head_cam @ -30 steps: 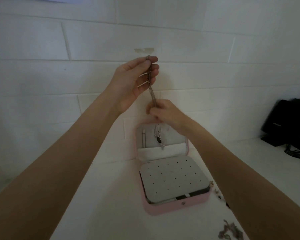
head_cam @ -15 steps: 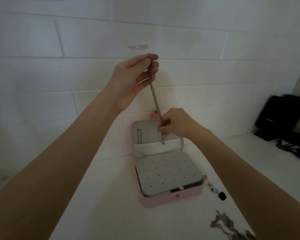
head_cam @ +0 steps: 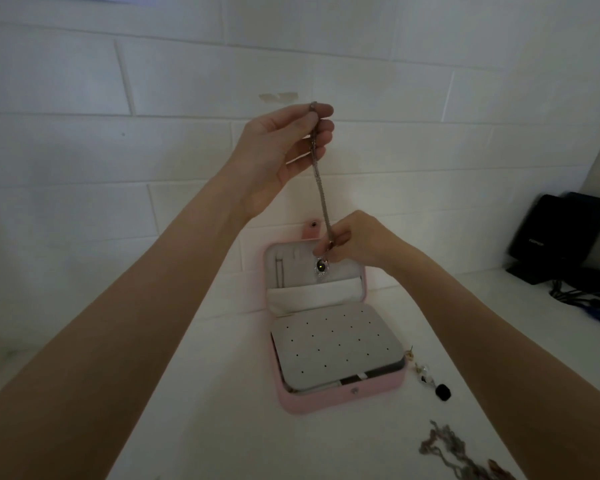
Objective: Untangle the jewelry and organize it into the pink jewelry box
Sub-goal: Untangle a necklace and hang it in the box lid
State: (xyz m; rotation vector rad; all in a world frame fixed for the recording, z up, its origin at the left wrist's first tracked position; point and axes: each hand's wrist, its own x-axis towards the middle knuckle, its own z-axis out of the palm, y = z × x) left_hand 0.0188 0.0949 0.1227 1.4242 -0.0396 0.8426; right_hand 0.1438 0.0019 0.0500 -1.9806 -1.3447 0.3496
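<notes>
Necklace held taut above the open box

The left hand [head_cam: 284, 147] pinches the necklace [head_cam: 321, 188] at its top, the right hand [head_cam: 355, 242] pinches its lower end, pendant [head_cam: 321, 267] dangling over the pink jewelry box [head_cam: 340, 398] lid (still unhooked); a slipped pinch could drop it, re-tangling among the loose chains [head_cam: 447, 445].

Plain indoor workspace; white painted block wall [head_cam: 174, 74]; white desk [head_cam: 222, 427]; black device [head_cam: 558, 237] with cables [head_cam: 582, 299] at right.
</notes>
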